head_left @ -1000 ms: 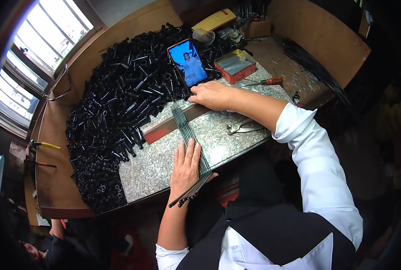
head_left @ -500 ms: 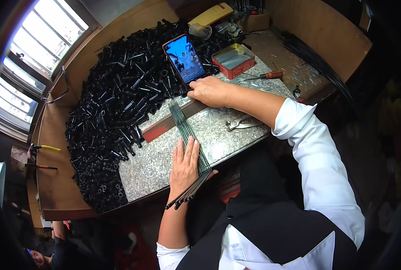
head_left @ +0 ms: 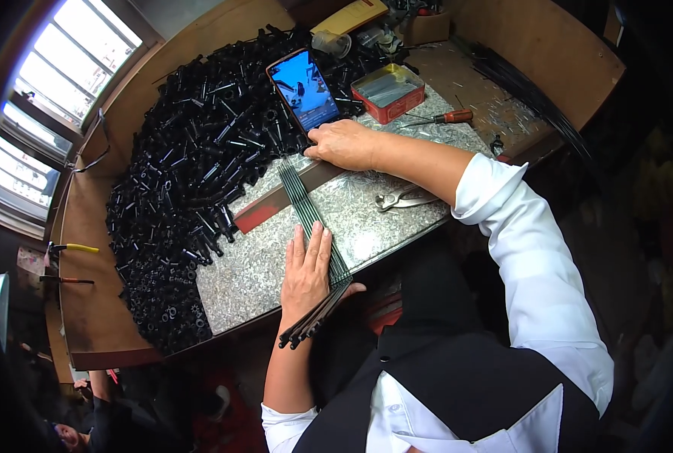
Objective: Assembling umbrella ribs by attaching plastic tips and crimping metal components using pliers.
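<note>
My left hand (head_left: 305, 275) lies on the near part of the grey speckled worktop (head_left: 238, 298), its fingers straight and flat along a row of thin dark rods (head_left: 306, 208). Those rods cross over it between fingers and thumb, and their black-tipped ends stick out past the table edge over my wrist. The far ends rest across a flat metal bar (head_left: 265, 209) with a red end. My right hand (head_left: 345, 143) is closed, its fingertips at the lower edge of a propped-up phone (head_left: 304, 90), beside the black parts. Whatever its fingers hold is hidden.
A large heap of black tubular parts (head_left: 200, 151) covers the left and back. On the right are a red tin (head_left: 389, 92) of thin pins, a screwdriver (head_left: 450, 117), pincers (head_left: 404, 199) and a bundle of long black rods (head_left: 533, 98). Another person (head_left: 98, 408) is at lower left.
The view has shifted slightly, and the picture on the phone screen is different. Both hands keep nearly the same places, and the rods still lie across the bar.
</note>
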`<act>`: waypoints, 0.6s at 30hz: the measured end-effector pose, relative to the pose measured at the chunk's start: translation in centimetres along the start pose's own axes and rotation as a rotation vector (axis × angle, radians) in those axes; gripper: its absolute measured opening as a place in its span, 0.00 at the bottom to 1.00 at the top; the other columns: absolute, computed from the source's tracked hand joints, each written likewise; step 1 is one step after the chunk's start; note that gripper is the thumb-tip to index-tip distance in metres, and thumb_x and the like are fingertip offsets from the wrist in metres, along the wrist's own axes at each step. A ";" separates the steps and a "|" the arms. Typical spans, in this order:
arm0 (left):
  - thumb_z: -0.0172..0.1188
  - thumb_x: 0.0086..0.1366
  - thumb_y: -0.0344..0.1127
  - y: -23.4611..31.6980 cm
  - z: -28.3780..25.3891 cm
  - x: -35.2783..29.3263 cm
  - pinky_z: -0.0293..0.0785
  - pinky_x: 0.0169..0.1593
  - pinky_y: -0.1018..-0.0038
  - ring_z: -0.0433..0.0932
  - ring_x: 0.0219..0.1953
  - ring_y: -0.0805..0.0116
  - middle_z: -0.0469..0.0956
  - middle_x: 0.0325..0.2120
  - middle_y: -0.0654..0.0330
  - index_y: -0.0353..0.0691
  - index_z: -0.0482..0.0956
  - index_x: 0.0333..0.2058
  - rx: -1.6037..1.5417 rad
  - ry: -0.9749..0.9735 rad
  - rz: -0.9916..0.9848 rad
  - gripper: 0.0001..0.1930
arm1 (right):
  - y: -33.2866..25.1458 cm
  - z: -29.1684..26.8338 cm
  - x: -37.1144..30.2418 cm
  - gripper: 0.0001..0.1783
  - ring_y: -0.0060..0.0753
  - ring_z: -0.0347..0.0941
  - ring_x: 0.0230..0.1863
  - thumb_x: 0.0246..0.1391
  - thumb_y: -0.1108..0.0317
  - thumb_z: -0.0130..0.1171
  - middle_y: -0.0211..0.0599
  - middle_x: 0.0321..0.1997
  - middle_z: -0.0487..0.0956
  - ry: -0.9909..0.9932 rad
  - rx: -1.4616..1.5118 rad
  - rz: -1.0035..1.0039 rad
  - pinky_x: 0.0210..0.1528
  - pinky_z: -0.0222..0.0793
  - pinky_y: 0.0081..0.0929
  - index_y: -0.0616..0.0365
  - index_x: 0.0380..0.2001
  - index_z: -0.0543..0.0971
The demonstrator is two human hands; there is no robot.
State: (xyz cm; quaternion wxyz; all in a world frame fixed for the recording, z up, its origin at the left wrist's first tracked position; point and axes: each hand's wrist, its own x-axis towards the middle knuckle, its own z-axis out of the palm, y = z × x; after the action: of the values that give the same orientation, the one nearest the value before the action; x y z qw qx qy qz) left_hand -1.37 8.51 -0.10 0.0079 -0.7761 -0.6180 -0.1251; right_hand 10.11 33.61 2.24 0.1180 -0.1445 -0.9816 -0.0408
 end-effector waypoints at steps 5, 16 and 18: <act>0.68 0.43 0.61 0.0 0.0 -0.1 0.48 0.66 0.52 0.49 0.67 0.45 0.56 0.63 0.49 0.31 0.59 0.60 0.005 0.018 0.003 0.53 | 0.3 0.1 0.2 0.09 0.41 0.72 0.44 0.52 0.69 0.48 0.40 0.36 0.72 0.077 0.063 0.007 0.45 0.70 0.37 0.56 0.35 0.75; 0.67 0.43 0.61 0.0 0.1 -0.1 0.49 0.66 0.53 0.49 0.67 0.44 0.56 0.63 0.49 0.32 0.58 0.61 0.007 0.017 -0.012 0.53 | 1.1 0.4 0.8 0.09 0.43 0.72 0.46 0.52 0.69 0.47 0.41 0.38 0.73 0.111 0.094 -0.063 0.45 0.70 0.38 0.57 0.31 0.76; 0.68 0.42 0.61 0.1 -0.1 0.0 0.48 0.66 0.53 0.49 0.67 0.44 0.56 0.64 0.49 0.33 0.57 0.61 0.001 0.007 -0.018 0.54 | 1.0 0.2 0.8 0.08 0.43 0.72 0.46 0.52 0.69 0.47 0.41 0.38 0.73 0.103 0.088 -0.063 0.46 0.70 0.38 0.57 0.31 0.76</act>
State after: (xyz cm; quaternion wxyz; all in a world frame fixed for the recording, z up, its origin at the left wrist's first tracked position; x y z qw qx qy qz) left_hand -1.28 8.44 -0.03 0.0094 -0.7700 -0.6251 -0.1276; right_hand 9.64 34.85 2.30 0.1735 -0.1058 -0.9791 -0.0087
